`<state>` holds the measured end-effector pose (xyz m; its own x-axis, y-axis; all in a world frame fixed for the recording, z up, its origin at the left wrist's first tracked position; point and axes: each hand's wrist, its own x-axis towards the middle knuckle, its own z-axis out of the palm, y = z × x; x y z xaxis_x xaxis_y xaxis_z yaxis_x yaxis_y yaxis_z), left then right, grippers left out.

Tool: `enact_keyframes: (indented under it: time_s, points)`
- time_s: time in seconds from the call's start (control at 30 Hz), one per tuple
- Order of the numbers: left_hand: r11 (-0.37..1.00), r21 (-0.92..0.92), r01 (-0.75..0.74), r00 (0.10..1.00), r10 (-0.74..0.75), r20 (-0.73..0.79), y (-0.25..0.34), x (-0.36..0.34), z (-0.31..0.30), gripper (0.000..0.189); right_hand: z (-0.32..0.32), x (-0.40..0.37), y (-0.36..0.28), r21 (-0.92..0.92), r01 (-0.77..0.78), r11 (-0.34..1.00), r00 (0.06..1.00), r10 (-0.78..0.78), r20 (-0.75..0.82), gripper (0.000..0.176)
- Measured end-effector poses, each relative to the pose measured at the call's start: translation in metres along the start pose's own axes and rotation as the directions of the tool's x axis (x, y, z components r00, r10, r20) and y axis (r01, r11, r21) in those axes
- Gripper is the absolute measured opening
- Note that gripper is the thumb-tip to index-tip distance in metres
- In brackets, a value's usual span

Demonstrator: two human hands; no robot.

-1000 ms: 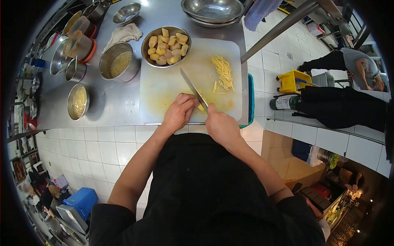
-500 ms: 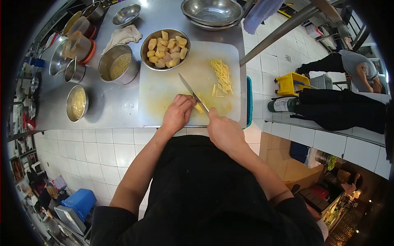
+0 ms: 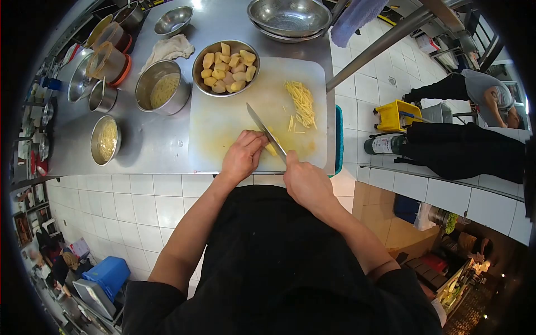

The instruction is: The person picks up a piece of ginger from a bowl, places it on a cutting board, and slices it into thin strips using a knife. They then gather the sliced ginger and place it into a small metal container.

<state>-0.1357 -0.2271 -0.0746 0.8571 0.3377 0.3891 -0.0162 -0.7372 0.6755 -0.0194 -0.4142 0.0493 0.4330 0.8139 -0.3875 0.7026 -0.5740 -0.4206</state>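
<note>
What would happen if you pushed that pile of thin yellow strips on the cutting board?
The pile of strips would probably scatter rather than slide as one, since the pieces lie loose. Each looks thin and light, so likely easy to snap. Some may stick to the yellow-stained cutting board.

Steel bowls (image 3: 289,17) and a cloth (image 3: 167,47) crowd the counter (image 3: 156,139).

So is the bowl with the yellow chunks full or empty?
Full. The bowl is heaped with yellow chunks up to its rim.
</note>
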Motion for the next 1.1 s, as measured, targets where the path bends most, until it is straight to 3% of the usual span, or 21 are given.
enact_keyframes:
  time_s: [0.2,0.37,0.53,0.67,0.8,0.97,1.1]
  points:
    - [1.000,0.019,0.000,1.000,0.000,0.006,0.000,-0.001,-0.002,0.028,-0.008,-0.007,-0.004,-0.013,-0.007,1.000,0.999,0.008,0.045,0.022]
    - [1.000,0.005,0.003,1.000,-0.003,-0.013,0.002,0.001,-0.001,0.022,0.041,0.036,0.010,0.028,0.030,0.999,0.995,-0.027,-0.097,0.019]
    - [0.988,-0.132,0.083,0.996,-0.080,0.024,0.000,0.001,-0.006,0.019,0.029,0.042,0.005,0.040,0.015,0.999,0.996,-0.011,-0.093,0.019]
    - [0.990,-0.103,0.096,0.995,-0.092,0.039,0.001,0.001,-0.006,0.018,-0.001,0.014,-0.003,-0.031,-0.023,0.999,0.999,0.022,-0.032,0.021]
    - [0.997,-0.058,0.040,0.999,-0.038,0.034,-0.001,0.000,-0.006,0.018,-0.014,-0.010,0.001,-0.017,0.027,0.999,1.000,-0.027,0.013,0.021]
    - [0.998,-0.052,0.025,0.999,-0.024,0.028,0.000,0.001,-0.006,0.018,0.041,0.033,0.009,0.014,0.022,1.000,0.995,-0.020,-0.095,0.023]
    - [0.999,-0.053,0.012,0.999,-0.010,0.035,0.000,0.001,-0.006,0.019,0.008,0.024,0.000,0.022,0.037,0.999,0.995,-0.035,-0.093,0.023]
